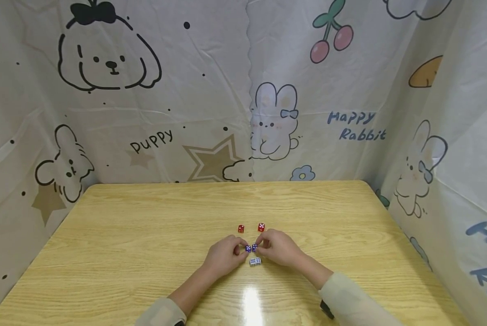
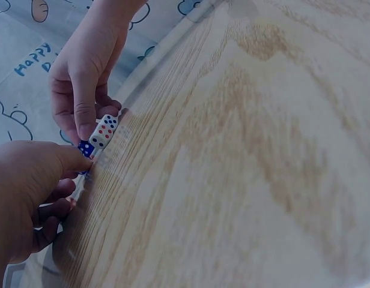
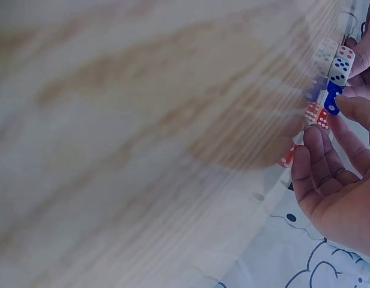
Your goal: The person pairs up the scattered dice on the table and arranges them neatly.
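Head view: midway across the wood-grain worktop (image 1: 145,217), the left hand (image 1: 228,255) pinches one white-pipped blue cubic die (image 1: 248,248), the right hand (image 1: 281,247) a second blue die (image 1: 254,247); two red dice (image 1: 261,227) lie nearer the far edge. Left wrist: two white dice (image 2: 101,135) touch. Right wrist: right hand grips its die.

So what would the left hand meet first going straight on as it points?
Likely the blue, white-dotted cube die pinched by the right hand, past the matching die the left hand holds; depth is unclear.

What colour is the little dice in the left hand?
The die is blue with white dots; the head view shows it best.
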